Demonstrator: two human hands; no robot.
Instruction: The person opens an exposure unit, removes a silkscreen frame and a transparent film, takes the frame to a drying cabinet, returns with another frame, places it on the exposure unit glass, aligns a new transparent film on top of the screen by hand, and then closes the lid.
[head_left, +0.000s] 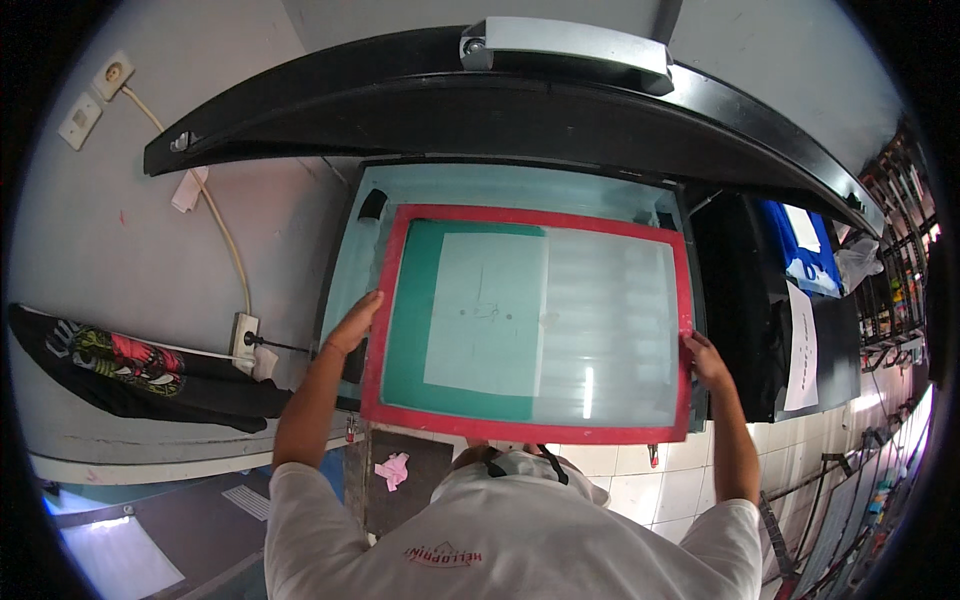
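A screen printing frame (530,428) with a red border is held level in front of me. Green emulsion (415,330) coats the left part of its mesh, while the right part is pale and see-through. A sheet of white paper (465,360) with small dark marks shows over the green area. My left hand (358,318) grips the frame's left edge, with its fingers partly hidden underneath. On the opposite edge, my right hand (706,360) is closed round the red border. Below the frame is the glass bed (440,184) of a dark-sided exposure unit; any contact between them is unclear.
The unit's black lid (400,110) stands raised at the far side, with a silver handle (580,48). A cable (225,225) runs down the left wall above a black printed cloth (130,370). Blue fabric (800,240) and papers lie at right. Pink cloth (393,471) sits below.
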